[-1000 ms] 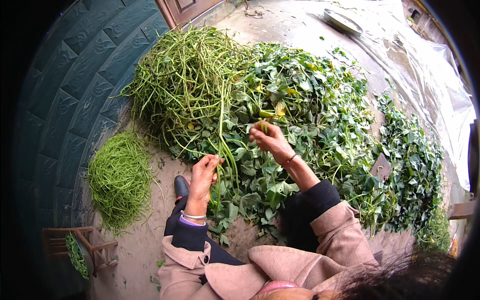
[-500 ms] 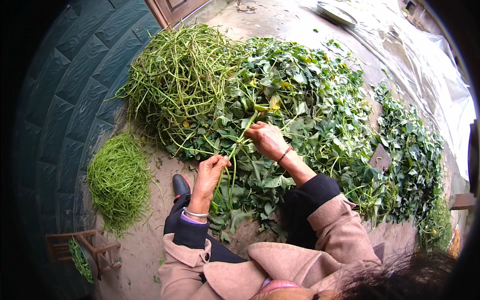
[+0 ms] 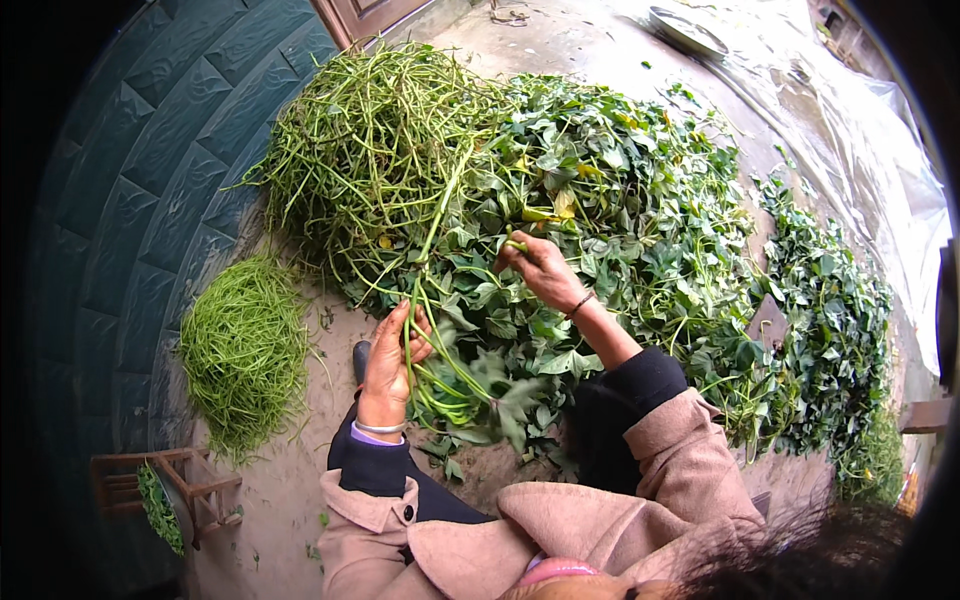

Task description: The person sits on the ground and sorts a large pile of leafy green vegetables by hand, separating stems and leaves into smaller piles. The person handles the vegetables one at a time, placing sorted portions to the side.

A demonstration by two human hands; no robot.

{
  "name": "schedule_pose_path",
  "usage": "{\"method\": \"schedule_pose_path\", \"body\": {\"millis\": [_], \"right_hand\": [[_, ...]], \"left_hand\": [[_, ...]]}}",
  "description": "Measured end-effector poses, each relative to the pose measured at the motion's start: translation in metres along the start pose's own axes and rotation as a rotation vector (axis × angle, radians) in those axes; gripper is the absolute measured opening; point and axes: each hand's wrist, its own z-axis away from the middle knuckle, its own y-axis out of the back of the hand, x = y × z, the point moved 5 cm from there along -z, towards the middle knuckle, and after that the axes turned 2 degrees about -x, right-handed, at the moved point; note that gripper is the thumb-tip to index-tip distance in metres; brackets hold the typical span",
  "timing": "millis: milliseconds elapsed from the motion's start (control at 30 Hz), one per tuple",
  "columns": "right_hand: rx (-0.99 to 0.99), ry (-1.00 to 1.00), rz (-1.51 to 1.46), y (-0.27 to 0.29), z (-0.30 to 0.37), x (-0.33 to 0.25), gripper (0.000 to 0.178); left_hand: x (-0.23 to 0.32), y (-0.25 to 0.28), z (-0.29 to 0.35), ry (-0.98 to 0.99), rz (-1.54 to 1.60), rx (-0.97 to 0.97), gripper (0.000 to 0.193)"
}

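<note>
My left hand [image 3: 388, 358] is closed round a green leafy vine [image 3: 434, 222]. The vine's long stem runs up and away to the bare-stem pile, while several thinner stalks with blurred leaves hang to the right of the fingers. Apart from it, over the leaf heap [image 3: 630, 200], my right hand [image 3: 545, 272] is pinched shut on a short green stem piece [image 3: 515, 244]. A large tangle of stripped stems [image 3: 365, 140] lies beyond my left hand. Left of that hand sits a smaller mound of thin light-green stalks [image 3: 245, 355].
At the lower left is a small wooden chair [image 3: 205, 488] with a bowl of greens [image 3: 160, 510]. A blade-like metal piece [image 3: 768, 322] stands among the leaves at right. Clear plastic sheeting [image 3: 850, 130] and a round metal tray [image 3: 688, 32] lie at the far right.
My hands have come apart. The left has shifted slightly left with the vine, whose stem now points up toward the stem pile. My right hand has left the vine with a short stem piece.
</note>
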Motion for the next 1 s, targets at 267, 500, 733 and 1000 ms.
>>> {"method": "schedule_pose_path", "body": {"millis": [267, 500, 733, 1000], "right_hand": [[-0.055, 0.048, -0.234, -0.041, 0.005, -0.017, 0.020], [-0.199, -0.092, -0.591, -0.050, 0.016, -0.026, 0.021], [-0.356, -0.304, -0.736, -0.056, 0.029, -0.029, 0.022], [-0.007, 0.065, 0.763, -0.003, 0.011, -0.001, 0.007]], "left_hand": [[-0.016, -0.013, -0.004, 0.096, 0.126, -0.163, 0.020], [-0.023, -0.021, -0.007, 0.124, 0.132, -0.125, 0.021], [-0.016, -0.012, -0.005, 0.092, 0.066, -0.090, 0.020], [-0.014, 0.005, -0.004, 0.087, -0.046, 0.049, 0.022]]}}
